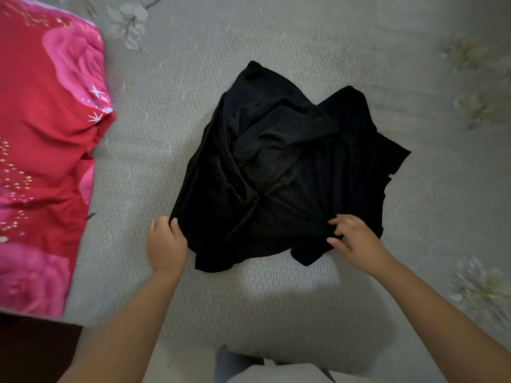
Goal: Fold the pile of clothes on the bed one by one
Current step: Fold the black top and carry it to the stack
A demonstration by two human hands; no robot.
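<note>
On the bed (276,299): black garment (279,167), crumpled.
Left hand (166,244): near-left edge is gripped.
Right hand (356,239): near-right edge is pinched.

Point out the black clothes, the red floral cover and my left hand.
black clothes (279,172), head view, middle of the crumpled heap
red floral cover (47,150), head view, its red middle
left hand (166,244), head view, back of the hand
</note>
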